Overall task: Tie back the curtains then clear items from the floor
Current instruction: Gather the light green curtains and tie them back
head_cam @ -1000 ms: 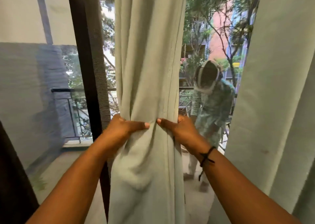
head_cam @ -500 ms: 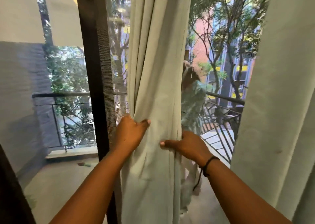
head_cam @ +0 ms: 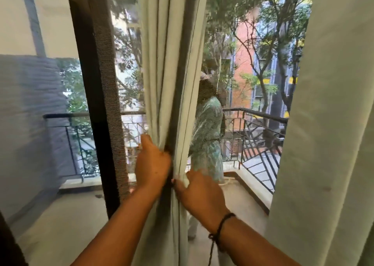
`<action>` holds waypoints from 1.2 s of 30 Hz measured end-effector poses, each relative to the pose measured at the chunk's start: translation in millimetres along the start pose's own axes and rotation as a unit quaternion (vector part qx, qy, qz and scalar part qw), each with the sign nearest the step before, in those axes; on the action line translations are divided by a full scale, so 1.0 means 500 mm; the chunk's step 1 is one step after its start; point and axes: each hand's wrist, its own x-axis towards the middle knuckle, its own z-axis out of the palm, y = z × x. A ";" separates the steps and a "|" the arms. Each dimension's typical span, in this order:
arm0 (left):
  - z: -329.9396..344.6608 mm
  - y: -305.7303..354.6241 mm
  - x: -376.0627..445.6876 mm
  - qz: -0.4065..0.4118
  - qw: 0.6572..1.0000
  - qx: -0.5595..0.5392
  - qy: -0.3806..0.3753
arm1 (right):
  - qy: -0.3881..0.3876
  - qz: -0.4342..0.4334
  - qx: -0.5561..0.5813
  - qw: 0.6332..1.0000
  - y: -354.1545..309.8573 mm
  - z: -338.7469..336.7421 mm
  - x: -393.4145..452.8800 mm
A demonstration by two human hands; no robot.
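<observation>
A pale green curtain [head_cam: 172, 63] hangs bunched in the middle of the head view, in front of a glass door. My left hand [head_cam: 151, 164] grips its folds from the left side, fingers tucked into the cloth. My right hand [head_cam: 200, 195] pinches the curtain's right edge a little lower, a black cord on the wrist. The two hands nearly touch, with the gathered fabric squeezed between them. A second pale curtain [head_cam: 327, 124] hangs at the right. No tie-back is visible.
A dark door frame [head_cam: 95, 104] stands just left of the bunched curtain. Through the mesh, a person in a patterned green garment [head_cam: 208, 136] stands on the balcony by a black railing [head_cam: 259, 144]. A grey wall is at left.
The curtain has been gathered into a narrower bunch. My hands have closed in toward each other, the left turning its back to me, the right dropping slightly lower.
</observation>
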 end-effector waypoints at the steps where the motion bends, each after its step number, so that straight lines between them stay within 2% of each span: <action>1: 0.026 0.014 -0.024 -0.010 1.000 -0.001 -0.009 | -0.005 -0.010 0.009 1.000 0.009 0.001 -0.002; 3: 0.068 0.037 -0.065 -0.031 0.998 -0.038 -0.044 | -0.022 -0.034 0.032 0.999 0.036 -0.007 -0.004; 6: 0.095 0.052 -0.108 -0.048 0.978 -0.171 -0.110 | -0.023 -0.056 0.030 0.998 0.088 -0.026 0.003; 9: 0.120 0.040 -0.142 -0.055 0.967 -0.188 -0.162 | -0.072 -0.066 0.013 0.995 0.136 -0.052 0.023; 14: 0.144 0.004 -0.151 -0.127 0.964 -0.220 -0.081 | -0.212 -0.172 0.070 0.959 0.167 -0.070 0.029; 18: 0.145 -0.021 -0.128 -0.114 0.984 -0.121 -0.058 | -0.217 -0.218 0.001 0.952 0.172 -0.091 0.006; 21: 0.128 -0.027 -0.121 -0.121 0.980 -0.126 -0.091 | -0.223 -0.177 -0.052 0.957 0.176 -0.127 0.019; 25: 0.102 -0.037 -0.127 -0.112 0.957 -0.234 -0.128 | -0.281 -0.112 -0.001 0.953 0.174 -0.142 0.023; 28: 0.080 -0.050 -0.131 -0.110 0.944 -0.272 -0.152 | -0.296 -0.066 0.031 0.952 0.168 -0.135 0.017; 30: 0.062 -0.059 -0.130 -0.124 0.950 -0.240 -0.160 | -0.293 -0.033 0.040 0.955 0.173 -0.135 0.014; 32: 0.043 -0.067 -0.131 -0.123 0.964 -0.161 -0.175 | -0.284 -0.006 0.047 0.958 0.176 -0.137 0.008; 36: 0.030 -0.092 -0.133 -0.035 0.973 -0.100 -0.204 | -0.286 0.048 0.051 0.956 0.151 -0.141 -0.024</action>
